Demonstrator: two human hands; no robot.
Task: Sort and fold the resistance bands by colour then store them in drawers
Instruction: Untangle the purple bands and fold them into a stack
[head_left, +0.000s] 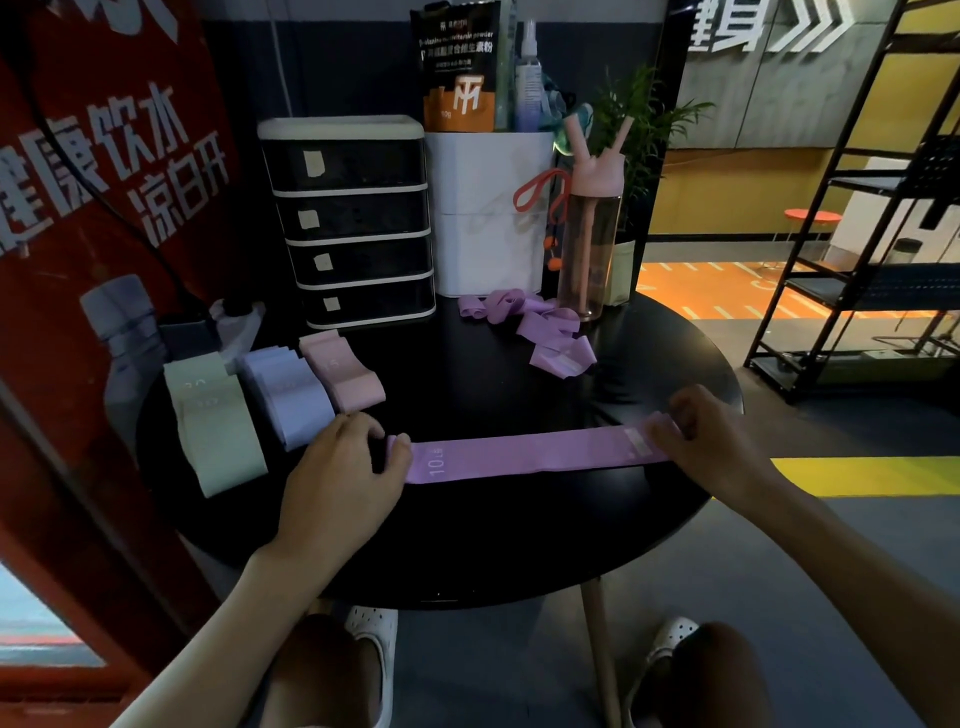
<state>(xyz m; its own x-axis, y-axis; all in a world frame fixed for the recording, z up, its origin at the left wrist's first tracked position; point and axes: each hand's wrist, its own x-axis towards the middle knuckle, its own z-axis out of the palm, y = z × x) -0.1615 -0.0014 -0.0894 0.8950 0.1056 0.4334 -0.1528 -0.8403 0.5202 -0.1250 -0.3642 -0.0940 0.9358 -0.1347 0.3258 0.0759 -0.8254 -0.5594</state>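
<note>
A person's left hand (343, 462) and right hand (701, 431) hold a purple band (524, 452) flat across the near half of a round black table (493, 545). One hand is at each end. The left hand's fingers curl round the band's left end, with the thumb pressed to its near edge just beside the printed "10 LB". The right hand's curled fingers cover and grip the right end, next to a pale label. The band lies straight between the hands and runs slightly uphill to the right. Just beyond the left hand, three folded stacks sit side by side at the table's left: a green stack (215, 421) farthest left, a blue stack (291, 395) in the middle and a pink stack (345, 374) on the right. The blue stack's near end almost touches the left knuckles. Well apart from both hands, loose purple bands (535, 327) lie tangled on the far right of the table. Behind the stacks stand four black drawers (353, 223), all closed, each with a paper tag. A white bin (488, 213) stands to their right, then a pink-lidded bottle (589, 234) just behind the tangle. A plant (639, 130) rises behind the bottle, and a black rack (852, 234) stands on the floor at the far right.
</note>
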